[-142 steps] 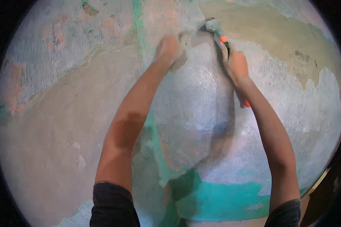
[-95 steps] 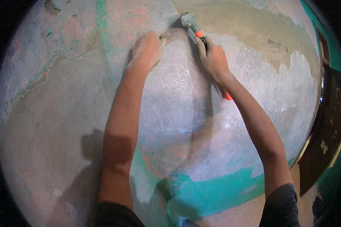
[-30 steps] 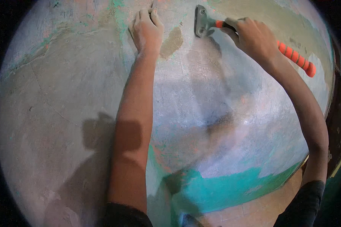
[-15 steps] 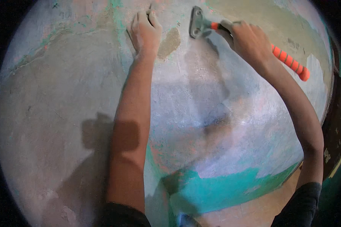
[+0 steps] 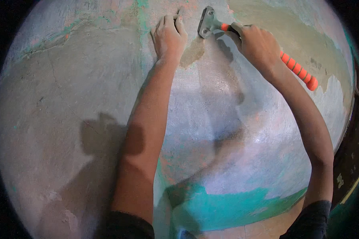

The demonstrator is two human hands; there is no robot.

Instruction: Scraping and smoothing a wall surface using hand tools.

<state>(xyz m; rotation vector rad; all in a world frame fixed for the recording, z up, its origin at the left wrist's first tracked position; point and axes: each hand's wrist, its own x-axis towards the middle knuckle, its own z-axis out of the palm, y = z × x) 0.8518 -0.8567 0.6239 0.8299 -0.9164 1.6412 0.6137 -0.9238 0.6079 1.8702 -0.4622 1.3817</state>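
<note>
My right hand point(image 5: 259, 47) grips a long-handled scraper point(image 5: 293, 63) with an orange, dark-ringed foam handle. The scraper's grey metal head point(image 5: 206, 24) lies at or just off the plaster wall point(image 5: 223, 75); contact is hard to judge. To its left, my left hand point(image 5: 170, 38) is against the wall with its fingers curled. A small dark tip shows above those fingers, and what it belongs to cannot be made out. Just below and between the hands lies a bare brownish patch point(image 5: 192, 54) where the surface coat is gone.
Old green paint point(image 5: 227, 203) covers the lower wall above a tiled floor point(image 5: 251, 231). A rough crack edge point(image 5: 56, 42) runs across the upper left. A larger tan bare area point(image 5: 307, 47) spreads behind the handle. Dark panelling point(image 5: 349, 171) stands at the far right.
The view has shifted, moving the wall rightward in the picture. Against the wall, the scraper head has slid left toward the brownish patch and my left hand. My left hand stays near the same spot.
</note>
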